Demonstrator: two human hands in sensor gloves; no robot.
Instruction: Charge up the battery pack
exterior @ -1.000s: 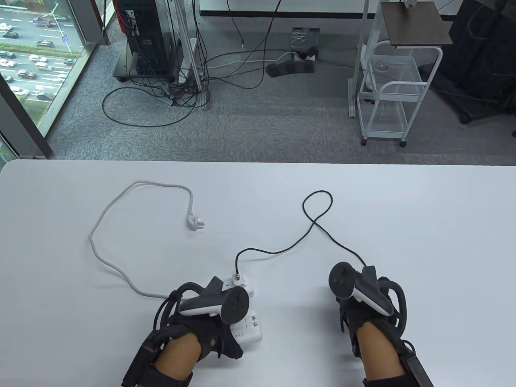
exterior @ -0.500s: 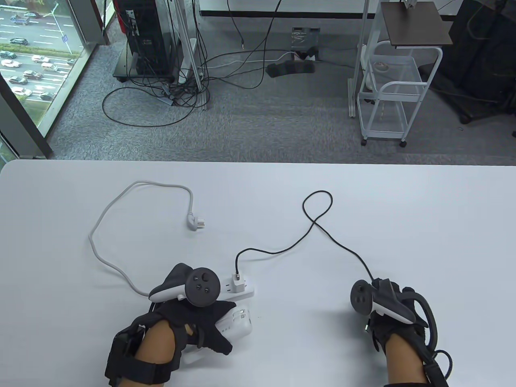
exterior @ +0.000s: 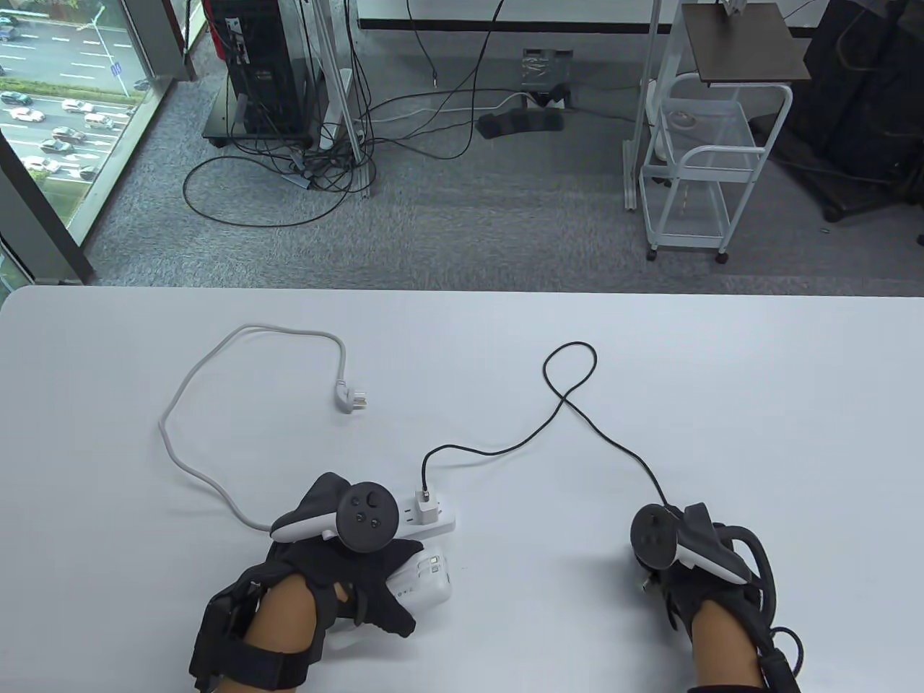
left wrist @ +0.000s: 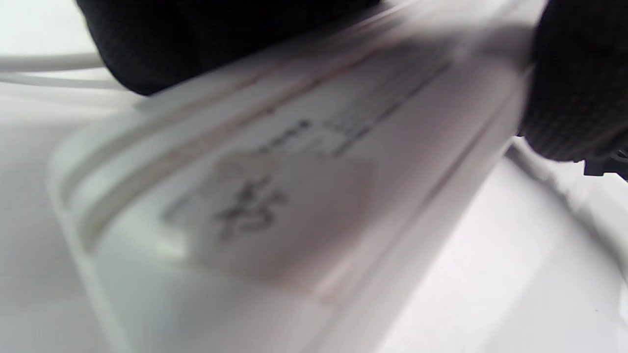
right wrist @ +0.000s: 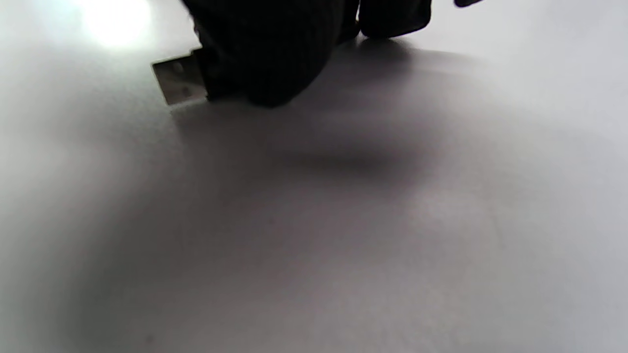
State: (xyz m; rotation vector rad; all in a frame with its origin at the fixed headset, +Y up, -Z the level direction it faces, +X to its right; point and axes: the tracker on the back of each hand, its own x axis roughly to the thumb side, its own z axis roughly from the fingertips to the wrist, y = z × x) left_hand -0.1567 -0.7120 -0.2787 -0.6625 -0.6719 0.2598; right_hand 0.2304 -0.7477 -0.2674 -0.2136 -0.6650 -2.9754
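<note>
**Battery pack and cable end in hand**

Left hand point(exterior: 346, 577) grips the white battery pack point(exterior: 422, 577), just below the power strip point(exterior: 433, 514). Right wrist view alone shows the USB plug point(right wrist: 177, 86) pinched by the right hand point(exterior: 693, 570) — well right of the strip, bare table point(exterior: 794, 404) beyond.

The gloved left hand point(exterior: 346, 570) covers most of the white slab-shaped battery pack point(exterior: 426, 577), only one end showing. Up close on the left wrist view, the printed label point(left wrist: 274, 196) is a blur, unreadable. The gloved right hand point(exterior: 693, 570) hides the body of the metal-tipped plug point(right wrist: 177, 86) on the thin black cable point(exterior: 577, 415). Both forearms run off the bottom edge.
</note>
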